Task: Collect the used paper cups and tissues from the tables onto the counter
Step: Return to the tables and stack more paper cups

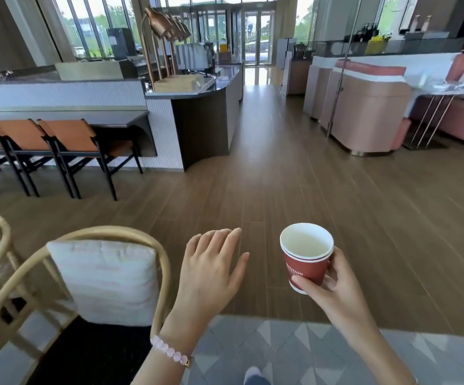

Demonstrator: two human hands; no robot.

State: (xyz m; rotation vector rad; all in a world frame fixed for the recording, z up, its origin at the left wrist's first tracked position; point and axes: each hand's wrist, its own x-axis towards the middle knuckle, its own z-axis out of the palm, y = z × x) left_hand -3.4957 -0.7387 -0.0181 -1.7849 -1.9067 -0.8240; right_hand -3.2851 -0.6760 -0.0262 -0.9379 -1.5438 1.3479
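One red paper cup (306,266) with a white rim is being held by the right hand (336,287) in the air above the wooden floor (281,176), well apart from the counter. The thumb is being pressed against its lower wall and the fingers are being curled round its far side. It is being carried upright, its long axis near vertical and its open mouth pointing up. The left hand (211,270) is being held out palm down, fingers spread and gripping nothing, just beside one rattan chair (106,230) with one white cushion (106,279). One pink bead bracelet (169,351) is being worn on that wrist. Far ahead, three orange stools (67,137) are being shown lined beside the counter's dark tabletop (192,91).
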